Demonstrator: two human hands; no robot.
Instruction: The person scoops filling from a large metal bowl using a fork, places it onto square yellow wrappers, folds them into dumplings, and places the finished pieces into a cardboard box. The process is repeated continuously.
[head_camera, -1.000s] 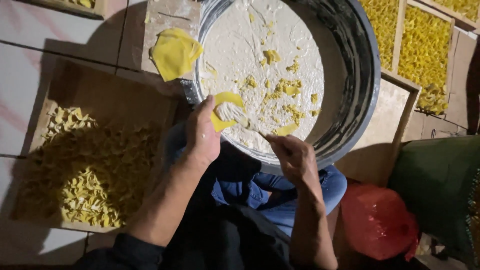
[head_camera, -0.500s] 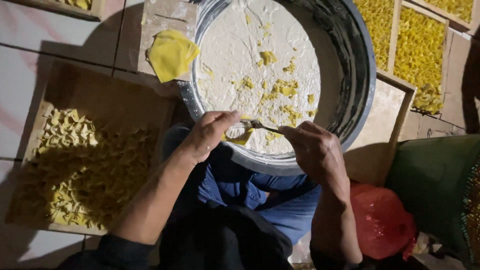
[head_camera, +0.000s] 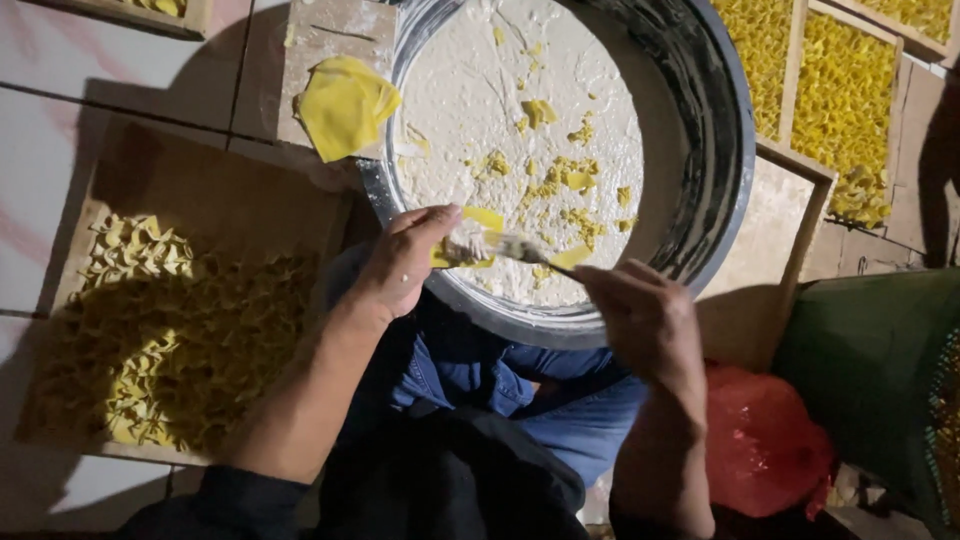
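My left hand (head_camera: 405, 262) holds a yellow dough wrapper (head_camera: 483, 222) open over the near rim of a large metal basin (head_camera: 722, 150). My right hand (head_camera: 640, 318) grips a thin utensil (head_camera: 520, 247) and presses a lump of pale filling onto that wrapper. The basin holds a whitish paste (head_camera: 470, 90) with yellow scraps scattered in it. A stack of flat yellow wrappers (head_camera: 343, 105) lies on a small board just left of the basin.
A wooden tray (head_camera: 215, 200) on the left holds several folded yellow dumplings (head_camera: 190, 330). More trays of yellow pieces (head_camera: 845, 90) stand at the top right. A red plastic bag (head_camera: 760, 440) and a green bag (head_camera: 870, 370) lie at the lower right. My blue-clad lap sits below the basin.
My left hand lowered the wrapper from upright to flat beside the basin rim. My right hand brought the utensil with filling across onto it.
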